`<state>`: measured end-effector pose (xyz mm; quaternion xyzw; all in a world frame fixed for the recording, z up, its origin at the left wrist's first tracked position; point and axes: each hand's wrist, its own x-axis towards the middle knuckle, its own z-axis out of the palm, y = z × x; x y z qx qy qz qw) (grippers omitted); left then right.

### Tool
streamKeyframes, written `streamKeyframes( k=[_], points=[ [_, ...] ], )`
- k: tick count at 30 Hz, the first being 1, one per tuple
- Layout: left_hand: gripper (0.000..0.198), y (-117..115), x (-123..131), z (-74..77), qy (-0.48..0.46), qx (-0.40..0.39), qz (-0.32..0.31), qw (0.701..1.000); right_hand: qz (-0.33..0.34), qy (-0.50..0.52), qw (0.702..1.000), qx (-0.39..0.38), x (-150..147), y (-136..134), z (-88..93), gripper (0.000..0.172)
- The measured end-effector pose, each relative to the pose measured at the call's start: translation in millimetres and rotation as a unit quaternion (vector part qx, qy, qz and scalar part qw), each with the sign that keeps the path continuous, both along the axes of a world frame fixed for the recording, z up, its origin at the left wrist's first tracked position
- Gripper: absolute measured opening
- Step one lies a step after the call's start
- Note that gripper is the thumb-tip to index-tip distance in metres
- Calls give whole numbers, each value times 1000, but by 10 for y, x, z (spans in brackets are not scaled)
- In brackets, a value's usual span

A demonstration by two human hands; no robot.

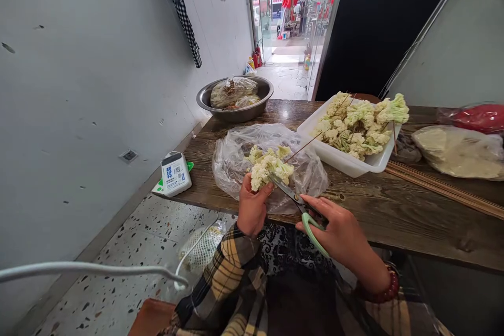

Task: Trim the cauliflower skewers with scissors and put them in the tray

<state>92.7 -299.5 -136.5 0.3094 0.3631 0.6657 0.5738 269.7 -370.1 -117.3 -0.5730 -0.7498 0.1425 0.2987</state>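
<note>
My left hand (254, 206) is closed around a piece of cauliflower (271, 168), held above a crumpled clear plastic bag (232, 160) at the table's near edge. In my right hand (337, 226) are scissors (296, 197) with pale green handles. Their blade tips reach into the florets; whether they touch a stem is hidden. A thin skewer (305, 148) slants from beside the held cauliflower toward a white plastic tub (346, 168) on the right. Cut cauliflower florets (360, 123) fill that tub, with several skewers among them.
A metal basin (236, 114) with bagged food stands at the back left. The power bank-like white box (175, 174) sits on the left corner. Long skewers (444, 189) and a bag of pale food (460, 151) lie to the right. A white cable (90, 269) crosses the lower left.
</note>
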Motion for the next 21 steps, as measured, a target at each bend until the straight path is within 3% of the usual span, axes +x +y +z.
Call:
streamKeyframes(
  k=[8, 14, 21],
  points=[
    [35, 32, -18, -90, 84, 32, 17, 996, -7, -58, 998, 3, 42, 30, 102, 45],
    [34, 37, -44, -135, 142, 42, 47, 988, 8, -50, 999, 19, 30, 46, 36, 38],
    [38, 26, -17, -71, 60, 11, 27, 998, 14, 6, 999, 39, -68, 44, -61, 35]
  ],
)
